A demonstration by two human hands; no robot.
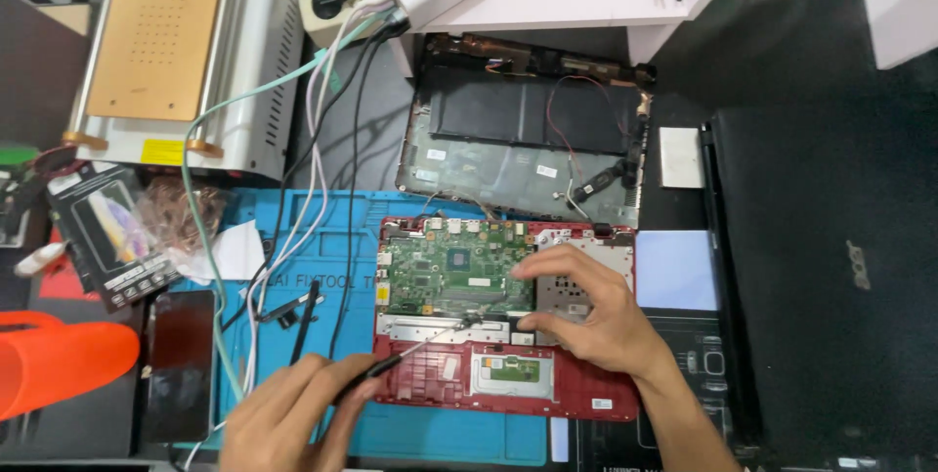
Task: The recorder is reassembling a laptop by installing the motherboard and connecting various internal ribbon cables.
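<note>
Head view: our left hand (293, 413) grips a screwdriver (410, 347), tip on the board (454, 272); at three o'clock our right hand (586, 311), fingers curled, steadies the red laptop (508, 404).

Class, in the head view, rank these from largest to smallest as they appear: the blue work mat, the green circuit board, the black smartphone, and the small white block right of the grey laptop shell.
1. blue work mat
2. green circuit board
3. black smartphone, close to the board in apparent size
4. small white block
</note>
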